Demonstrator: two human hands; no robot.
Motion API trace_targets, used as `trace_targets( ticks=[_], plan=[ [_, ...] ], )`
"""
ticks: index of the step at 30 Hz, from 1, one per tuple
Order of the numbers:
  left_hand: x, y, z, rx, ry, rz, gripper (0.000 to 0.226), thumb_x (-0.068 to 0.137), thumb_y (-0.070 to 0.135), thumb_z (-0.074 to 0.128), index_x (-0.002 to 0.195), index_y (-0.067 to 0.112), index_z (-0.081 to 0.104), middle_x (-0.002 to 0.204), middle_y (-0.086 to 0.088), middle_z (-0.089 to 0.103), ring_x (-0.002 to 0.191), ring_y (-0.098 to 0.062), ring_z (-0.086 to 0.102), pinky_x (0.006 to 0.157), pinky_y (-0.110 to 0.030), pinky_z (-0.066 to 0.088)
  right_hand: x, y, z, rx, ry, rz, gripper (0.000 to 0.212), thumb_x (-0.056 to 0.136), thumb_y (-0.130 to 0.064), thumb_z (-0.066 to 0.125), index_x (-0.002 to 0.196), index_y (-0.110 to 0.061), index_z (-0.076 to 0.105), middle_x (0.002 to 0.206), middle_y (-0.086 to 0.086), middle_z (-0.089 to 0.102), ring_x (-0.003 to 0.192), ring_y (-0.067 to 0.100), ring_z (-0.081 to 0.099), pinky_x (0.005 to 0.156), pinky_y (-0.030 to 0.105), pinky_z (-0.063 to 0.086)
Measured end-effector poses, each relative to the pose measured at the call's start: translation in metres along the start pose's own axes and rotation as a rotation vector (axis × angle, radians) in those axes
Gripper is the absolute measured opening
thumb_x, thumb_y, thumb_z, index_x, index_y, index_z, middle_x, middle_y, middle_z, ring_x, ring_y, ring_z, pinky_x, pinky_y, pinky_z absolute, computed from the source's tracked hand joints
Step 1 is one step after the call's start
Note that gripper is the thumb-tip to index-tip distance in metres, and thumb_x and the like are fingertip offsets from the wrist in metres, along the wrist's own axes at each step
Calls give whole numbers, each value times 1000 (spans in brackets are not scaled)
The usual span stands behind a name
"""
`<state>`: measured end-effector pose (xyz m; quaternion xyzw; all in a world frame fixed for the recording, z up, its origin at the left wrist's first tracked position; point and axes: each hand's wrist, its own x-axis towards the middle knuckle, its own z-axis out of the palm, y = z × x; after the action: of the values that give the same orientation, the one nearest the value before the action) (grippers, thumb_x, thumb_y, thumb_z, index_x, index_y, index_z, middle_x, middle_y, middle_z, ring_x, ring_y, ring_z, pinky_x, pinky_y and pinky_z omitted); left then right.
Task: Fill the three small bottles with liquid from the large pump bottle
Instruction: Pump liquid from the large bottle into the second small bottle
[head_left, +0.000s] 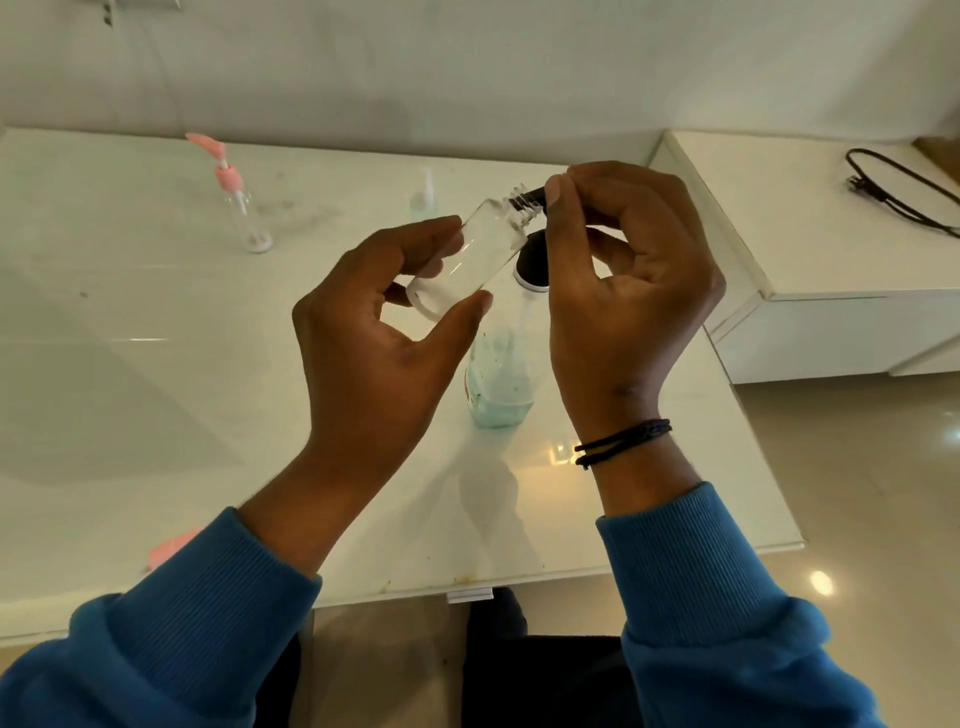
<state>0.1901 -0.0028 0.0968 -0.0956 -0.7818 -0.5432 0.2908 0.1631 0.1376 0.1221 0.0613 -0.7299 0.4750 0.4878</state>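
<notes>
The left hand (379, 332) holds a small clear bottle (470, 257) above the middle of the white table (156, 364), thumb curled along one side and fingers curled round the far side, the grip loose with the palm open behind it. The bottle is tilted: its long axis runs from its base, nearest the person and to the left, up to its threaded open neck, which points away and to the right. It looks empty, smooth-walled and cylindrical.

The right hand (623, 291) has its thumb and forefinger pinched on the black spout (530, 197) of the large pump bottle (501, 374), whose tip sits at the small bottle's neck; the other fingers are curled loosely. The pump's round black collar shows below the spout. The large bottle stands upright near the table's right edge, clear plastic with pale blue-green liquid low in it.

Toward the far left of the table stands a clear bottle with a pink pump (236, 200); a small clear spray bottle (423, 195) stands near the far edge. Both sleeves are ribbed blue knit, and a black cord bracelet (621, 441) circles the right wrist.
</notes>
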Motion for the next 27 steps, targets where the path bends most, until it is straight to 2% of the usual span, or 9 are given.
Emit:
trace_targets(
  ticks=[4,11,16,22,24,27],
  plan=[
    [2,0,-2,-21,12,47,42,92,23,80,129,8,66,123,-2,71,108,-19,69,91,-27,57,1,1,0,-5,-7,-26,8,91,-8,76,90,0,77,93,2,65,80,17,68,68,29,62],
    [3,-4,-1,-137,-3,4,44,91,17,79,131,6,65,124,-10,67,107,-23,70,93,-33,60,-1,1,1,-6,-13,-33,9,92,-9,75,92,0,77,95,1,68,82,12,69,73,23,61],
    [3,-3,-1,-140,-5,-7,45,89,15,81,130,4,66,122,-9,66,105,-20,71,92,-29,60,-1,2,1,-29,-5,-75,13,93,-13,73,91,-1,78,92,2,71,82,21,71,70,37,62],
    [3,-6,-3,-107,-40,18,45,92,10,77,134,3,63,122,-14,65,106,-23,70,93,-38,61,-2,5,2,-78,4,-117,10,93,-9,73,88,-1,78,91,6,74,82,21,70,69,43,59],
    [2,-6,-3,-109,-39,23,45,92,10,77,134,2,64,121,-15,65,106,-23,70,93,-40,61,-4,5,3,-117,15,-145,12,93,-9,73,85,-2,77,94,8,75,84,23,69,72,40,57],
    [2,-7,-3,-117,-34,21,45,91,9,79,133,2,64,120,-15,66,105,-25,70,92,-40,61,-4,2,5,-173,31,-179,18,94,-10,71,78,-3,75,99,9,76,84,28,65,76,25,46]
  ],
)
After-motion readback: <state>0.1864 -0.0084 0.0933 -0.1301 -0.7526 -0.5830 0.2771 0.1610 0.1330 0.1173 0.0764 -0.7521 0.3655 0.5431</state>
